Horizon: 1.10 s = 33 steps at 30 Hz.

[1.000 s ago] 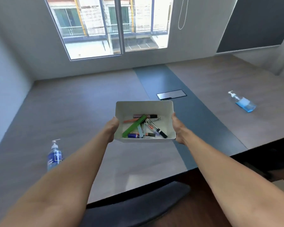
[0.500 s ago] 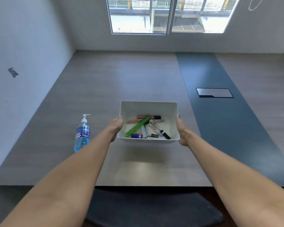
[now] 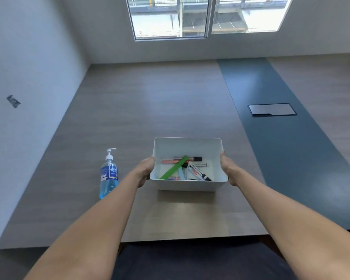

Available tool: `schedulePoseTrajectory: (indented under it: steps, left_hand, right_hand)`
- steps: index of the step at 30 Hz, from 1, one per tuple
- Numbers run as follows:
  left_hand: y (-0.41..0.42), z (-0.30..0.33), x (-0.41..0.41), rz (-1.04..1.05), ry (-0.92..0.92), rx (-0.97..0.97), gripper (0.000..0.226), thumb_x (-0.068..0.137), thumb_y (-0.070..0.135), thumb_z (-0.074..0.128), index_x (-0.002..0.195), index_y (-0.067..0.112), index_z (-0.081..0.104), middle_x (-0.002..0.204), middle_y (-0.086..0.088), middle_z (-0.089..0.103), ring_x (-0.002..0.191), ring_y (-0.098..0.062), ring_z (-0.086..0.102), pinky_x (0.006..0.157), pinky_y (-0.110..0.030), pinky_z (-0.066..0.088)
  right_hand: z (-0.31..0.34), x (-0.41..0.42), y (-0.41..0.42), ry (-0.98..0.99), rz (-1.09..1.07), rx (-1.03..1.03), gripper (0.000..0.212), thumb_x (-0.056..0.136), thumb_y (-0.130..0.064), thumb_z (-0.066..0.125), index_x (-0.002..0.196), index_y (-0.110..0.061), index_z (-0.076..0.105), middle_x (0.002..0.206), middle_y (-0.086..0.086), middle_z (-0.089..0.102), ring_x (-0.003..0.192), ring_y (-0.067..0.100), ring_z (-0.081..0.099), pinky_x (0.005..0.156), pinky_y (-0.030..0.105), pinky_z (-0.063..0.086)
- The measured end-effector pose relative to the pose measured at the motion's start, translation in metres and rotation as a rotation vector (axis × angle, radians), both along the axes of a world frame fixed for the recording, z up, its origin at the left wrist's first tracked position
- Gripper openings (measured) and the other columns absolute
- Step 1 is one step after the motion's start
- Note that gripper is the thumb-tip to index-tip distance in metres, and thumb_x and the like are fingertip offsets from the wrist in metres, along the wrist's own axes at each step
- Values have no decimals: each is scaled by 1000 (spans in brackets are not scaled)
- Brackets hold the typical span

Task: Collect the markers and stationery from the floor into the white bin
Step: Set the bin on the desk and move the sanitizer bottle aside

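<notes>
The white bin (image 3: pixel 190 183), holding the markers (image 3: pixel 198 172) and a green ruler (image 3: pixel 174 167), is sitting on the table (image 3: pixel 150 102) at 6 o'clock, both the left hand (image 3: pixel 144 171) and the right hand (image 3: pixel 227 169) clasping its side walls, so the collecting step is appearing finished and the next move is calling for release.

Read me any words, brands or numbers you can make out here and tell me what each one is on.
"ALSOFF", as best it reads, on the blue label of the clear pump bottle of blue liquid; the smaller print below is blurred.
Printing on the white-barrelled markers in the white plastic bin: too small to read.
Dark mark on the pale left wall: blurred, unreadable.
</notes>
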<state>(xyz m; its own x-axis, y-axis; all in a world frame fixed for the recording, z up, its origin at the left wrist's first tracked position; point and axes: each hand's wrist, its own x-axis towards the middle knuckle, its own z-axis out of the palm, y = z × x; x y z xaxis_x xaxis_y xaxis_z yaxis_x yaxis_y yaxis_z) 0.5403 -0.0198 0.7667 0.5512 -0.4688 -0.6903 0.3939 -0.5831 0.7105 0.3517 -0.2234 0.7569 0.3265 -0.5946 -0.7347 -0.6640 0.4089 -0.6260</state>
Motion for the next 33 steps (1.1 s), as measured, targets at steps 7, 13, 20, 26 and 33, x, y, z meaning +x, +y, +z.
schedulePoseTrajectory:
  steps: [7, 13, 20, 26, 33]
  left_hand:
    - [9, 24, 31, 67, -178, 27, 59, 102, 51, 29, 138, 8, 48, 110, -7, 55, 101, -22, 50, 92, -33, 43]
    - [46, 39, 83, 150, -380, 47, 44, 101, 49, 35, 114, 13, 57, 119, -8, 58, 113, -23, 52, 91, -30, 40]
    - [122, 11, 127, 345, -391, 144, 29, 97, 35, 50, 112, 13, 63, 132, -12, 58, 111, -27, 59, 101, -34, 45]
    - [167, -46, 123, 351, -164, 189, 25, 98, 43, 49, 101, 18, 52, 102, 0, 56, 99, -20, 53, 82, -32, 47]
    - [172, -77, 119, 296, -103, 51, 40, 95, 26, 64, 123, -3, 60, 116, -17, 69, 95, -21, 63, 93, -35, 53]
  right_hand:
    - [29, 38, 10, 195, 178, -709, 65, 99, -57, 25, 149, -16, 38, 151, 18, 34, 141, 36, 29, 116, 48, 21]
    - [45, 117, 55, -12, 445, -830, 58, 101, -52, 33, 147, -18, 43, 152, 13, 37, 143, 32, 31, 116, 47, 24]
    - [33, 217, 154, -178, 695, -698, 40, 103, -35, 43, 121, -8, 66, 123, 17, 62, 120, 34, 54, 103, 37, 41]
    - [-24, 240, 235, -71, 761, -257, 47, 103, -37, 40, 94, 3, 63, 94, 16, 61, 91, 28, 55, 79, 34, 42]
    - [-61, 230, 263, -273, 466, 49, 37, 100, -21, 56, 131, -1, 59, 127, 18, 67, 119, 30, 65, 106, 42, 50]
